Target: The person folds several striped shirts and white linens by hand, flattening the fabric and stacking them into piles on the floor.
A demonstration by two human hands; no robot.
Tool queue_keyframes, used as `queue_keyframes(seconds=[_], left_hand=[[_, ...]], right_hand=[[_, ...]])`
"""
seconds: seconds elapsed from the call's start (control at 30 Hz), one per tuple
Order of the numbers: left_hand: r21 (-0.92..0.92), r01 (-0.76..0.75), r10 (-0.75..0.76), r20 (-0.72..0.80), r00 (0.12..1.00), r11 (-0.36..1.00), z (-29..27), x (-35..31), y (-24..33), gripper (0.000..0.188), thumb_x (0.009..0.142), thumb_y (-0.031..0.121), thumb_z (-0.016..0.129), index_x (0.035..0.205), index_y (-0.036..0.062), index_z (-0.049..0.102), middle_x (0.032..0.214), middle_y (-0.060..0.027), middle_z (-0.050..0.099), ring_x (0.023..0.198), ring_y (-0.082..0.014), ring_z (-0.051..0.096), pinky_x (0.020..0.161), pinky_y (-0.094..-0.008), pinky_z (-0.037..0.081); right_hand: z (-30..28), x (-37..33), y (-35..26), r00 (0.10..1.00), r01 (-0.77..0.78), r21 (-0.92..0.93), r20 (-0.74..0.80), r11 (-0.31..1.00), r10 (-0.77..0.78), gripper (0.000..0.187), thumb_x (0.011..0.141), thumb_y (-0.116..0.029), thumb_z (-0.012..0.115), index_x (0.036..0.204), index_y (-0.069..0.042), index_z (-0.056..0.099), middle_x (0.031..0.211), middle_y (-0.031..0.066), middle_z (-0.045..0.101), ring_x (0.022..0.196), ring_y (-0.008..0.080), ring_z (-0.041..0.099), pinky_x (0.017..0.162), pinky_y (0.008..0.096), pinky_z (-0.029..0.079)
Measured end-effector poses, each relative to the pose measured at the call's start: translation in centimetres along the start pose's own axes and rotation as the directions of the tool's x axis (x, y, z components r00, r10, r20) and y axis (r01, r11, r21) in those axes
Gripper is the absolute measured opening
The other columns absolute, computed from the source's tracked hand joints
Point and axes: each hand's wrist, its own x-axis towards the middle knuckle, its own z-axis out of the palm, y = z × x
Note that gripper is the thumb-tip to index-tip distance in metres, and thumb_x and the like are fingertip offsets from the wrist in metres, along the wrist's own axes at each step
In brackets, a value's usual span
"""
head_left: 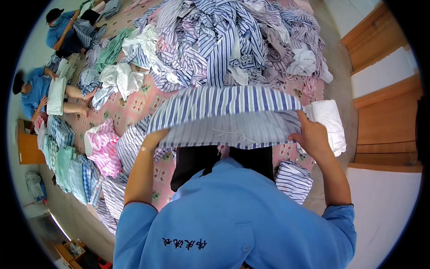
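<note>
A blue-and-white striped garment (224, 101) is stretched wide between my hands above my lap. Its paler inner side faces me, with a thin white cord lying across it. My left hand (156, 138) grips the garment's left end, the fingers mostly hidden behind the cloth. At the right end, my right hand (312, 133) pinches the edge, thumb and forefinger apart along the fabric. A folded striped piece (294, 181) lies by my right side, and a folded white cloth (328, 126) rests beyond my right hand.
A large heap of striped clothes (210, 40) covers the far part of the pink patterned mat (163, 179). Folded stacks (71, 168) and a pink striped bundle (106, 148) lie at left. Two people in blue sit at far left, handling cloth. Wooden doors (385, 121) line the right.
</note>
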Motion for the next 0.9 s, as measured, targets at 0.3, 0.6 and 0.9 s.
queue_keyframes(seconds=[0.3, 0.6, 0.9], left_hand=[[0.369, -0.386, 0.435, -0.056, 0.899, 0.845, 7.8, -13.7, -2.3, 0.037, 0.086, 0.031, 0.057, 0.101, -0.0031, 0.056, 0.093, -0.0224, 0.060, 0.082, -0.0392, 0.057, 0.071, -0.0424, 0.043], [0.633, -0.344, 0.653, -0.352, 0.671, 0.694, 7.6, -14.5, -5.8, 0.011, 0.074, 0.008, 0.062, 0.085, 0.0049, 0.062, 0.071, -0.0137, 0.055, 0.062, -0.0313, 0.055, 0.056, -0.0409, 0.043], [0.781, -0.204, 0.789, -0.505, 0.350, 0.590, -6.8, -14.0, 6.4, 0.019, 0.066, 0.000, 0.065, 0.085, 0.0050, 0.064, 0.087, -0.0069, 0.058, 0.075, -0.0266, 0.056, 0.064, -0.0363, 0.047]], right_hand=[[15.7, -3.8, 3.8, 0.784, -0.470, 0.879, 0.374, 0.081, 0.496, 0.025, 0.078, -0.023, 0.068, 0.082, -0.002, 0.055, 0.060, 0.0065, 0.054, 0.056, 0.0137, 0.055, 0.052, 0.0276, 0.047], [16.5, -2.2, 5.5, 0.921, -0.070, 0.320, -0.343, 0.945, 0.185, 0.008, 0.071, 0.001, 0.055, 0.079, 0.001, 0.057, 0.107, 0.0161, 0.056, 0.081, 0.0312, 0.058, 0.069, 0.0358, 0.047], [-2.2, 7.1, 6.0, 0.782, 0.162, 0.357, -0.616, 0.920, 0.101, 0.022, 0.081, -0.015, 0.063, 0.093, 0.003, 0.064, 0.097, 0.0126, 0.065, 0.086, 0.0223, 0.062, 0.076, 0.0289, 0.046]])
